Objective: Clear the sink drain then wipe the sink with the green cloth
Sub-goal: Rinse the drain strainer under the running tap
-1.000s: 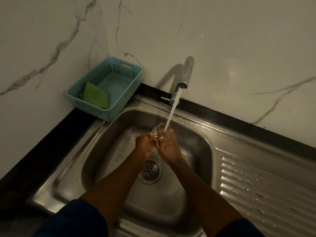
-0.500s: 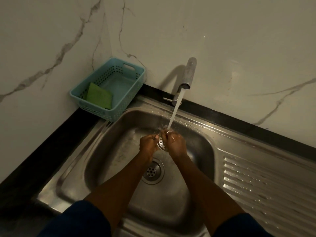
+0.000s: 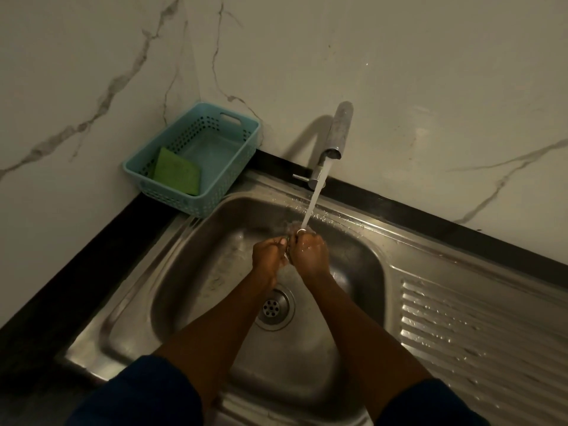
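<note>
A: Item one, nearest?
B: Two dark blue sleeves (image 3: 144, 395) at 6 o'clock, bare forearms reaching into the steel sink (image 3: 196, 272).
A: Item two?
B: Drain (image 3: 274, 308), centre of the basin, holes uncovered, between the forearms.
A: Hands?
B: Left hand (image 3: 267, 256) and right hand (image 3: 309, 255), pressed together under the water stream (image 3: 313, 204), fingers curled around a small round metal piece (image 3: 287, 253); what it is, cannot tell.
A: Farther?
B: Tap (image 3: 336, 133) at 12 o'clock, running. Ribbed drainboard (image 3: 476, 330) at 3 o'clock.
A: Cloth?
B: Green cloth (image 3: 176, 175), in the teal basket (image 3: 233, 179) on the counter (image 3: 76, 272), 10 o'clock corner, well apart from both hands.
</note>
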